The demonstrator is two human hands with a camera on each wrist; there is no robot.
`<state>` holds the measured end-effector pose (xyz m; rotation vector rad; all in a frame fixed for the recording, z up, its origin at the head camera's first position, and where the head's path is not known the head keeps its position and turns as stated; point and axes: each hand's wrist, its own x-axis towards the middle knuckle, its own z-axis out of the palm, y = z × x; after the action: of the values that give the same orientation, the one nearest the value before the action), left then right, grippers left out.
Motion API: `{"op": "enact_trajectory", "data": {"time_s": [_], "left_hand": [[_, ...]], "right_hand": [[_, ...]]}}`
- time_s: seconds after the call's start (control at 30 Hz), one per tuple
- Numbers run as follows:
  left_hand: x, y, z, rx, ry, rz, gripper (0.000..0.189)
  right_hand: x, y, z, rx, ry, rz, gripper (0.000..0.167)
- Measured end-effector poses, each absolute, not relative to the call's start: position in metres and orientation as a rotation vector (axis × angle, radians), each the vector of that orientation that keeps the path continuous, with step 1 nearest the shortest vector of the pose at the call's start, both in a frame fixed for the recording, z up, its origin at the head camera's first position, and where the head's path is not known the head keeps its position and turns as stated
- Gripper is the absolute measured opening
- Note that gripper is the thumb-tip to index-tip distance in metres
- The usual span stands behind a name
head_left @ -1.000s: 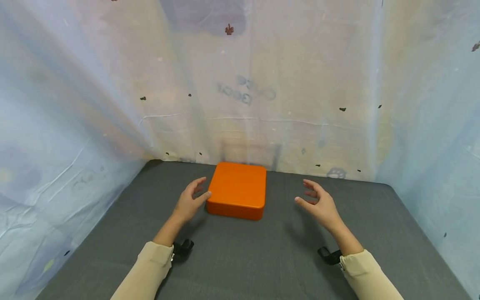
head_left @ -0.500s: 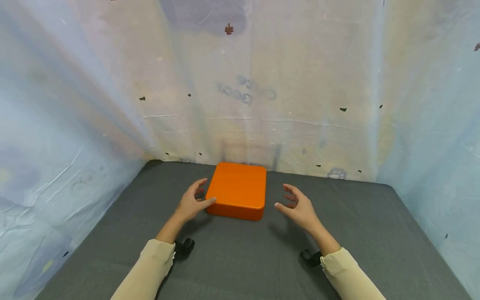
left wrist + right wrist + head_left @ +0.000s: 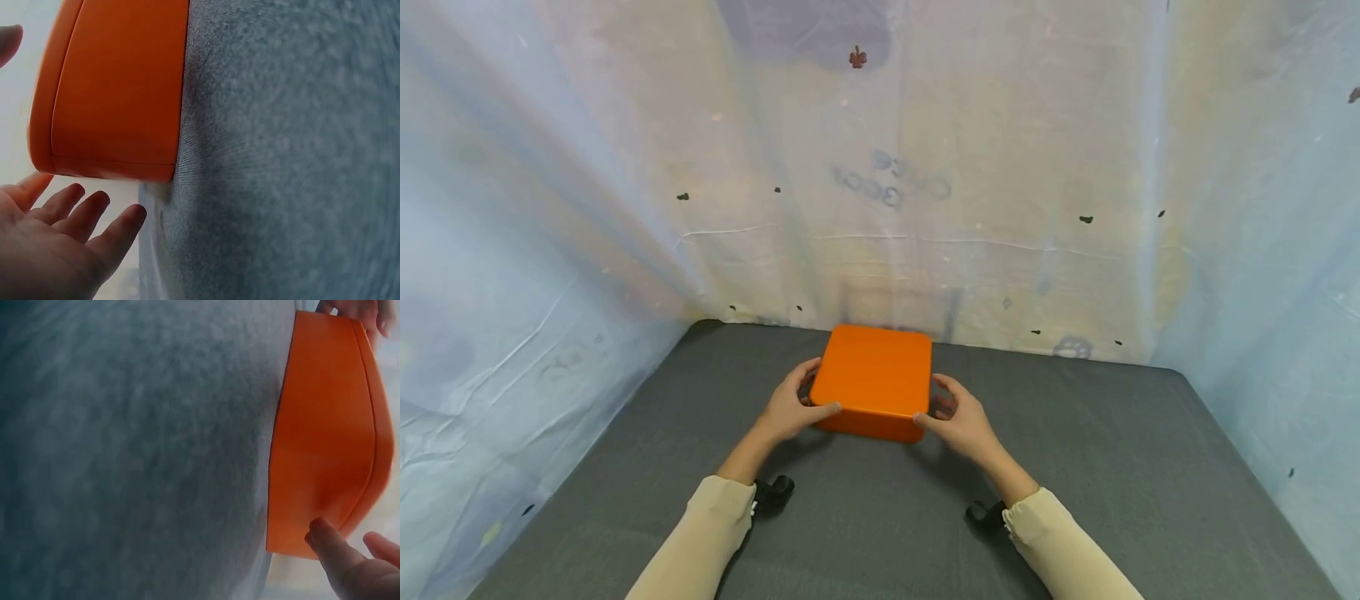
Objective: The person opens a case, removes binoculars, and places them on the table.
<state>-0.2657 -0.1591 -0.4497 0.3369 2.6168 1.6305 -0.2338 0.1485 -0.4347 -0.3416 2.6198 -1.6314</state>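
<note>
Near the centre of the desk (image 3: 865,533), toward its 12 o'clock edge, an orange box (image 3: 872,367) lies flat, with a patterned curtain (image 3: 1000,167) just beyond it. Directions are those of the head view, with the box as the dial's centre. The left hand (image 3: 788,407) stands between 8 and 9 o'clock, the right hand (image 3: 958,418) near 4 o'clock. Both are loosely spread, fingers gently bent and thumbs apart, and neither has firm hold of anything. Each thumb overlaps a near corner of the box in this view; whether skin meets the surface cannot be told for certain.

Likely faults: both hands sit toward the 6 o'clock half, so a squeeze there could leave the 12 o'clock end heavy and drooping. Unequal pressure from 9 and 3 o'clock could turn the box or slide it sideways. The smooth-looking walls may slip between fingertips. A seam (image 3: 55,106) runs below the top; if it marks a loose lid, holding too high could part lid from base. A forward push could drive the box into the curtain.
</note>
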Motion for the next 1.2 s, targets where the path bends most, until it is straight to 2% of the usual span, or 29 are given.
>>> {"op": "enact_trajectory", "data": {"time_s": [0.83,1.2], "left_hand": [[-0.269,-0.156,-0.454,0.325,2.590,1.618,0.088],[-0.271,-0.159,-0.456,0.328,2.604,1.624,0.086]], "right_hand": [[-0.241,0.133,-0.436,-0.209,2.548,-1.682,0.085],[-0.242,0.132,-0.434,-0.160,2.622,-1.631,0.080]]}}
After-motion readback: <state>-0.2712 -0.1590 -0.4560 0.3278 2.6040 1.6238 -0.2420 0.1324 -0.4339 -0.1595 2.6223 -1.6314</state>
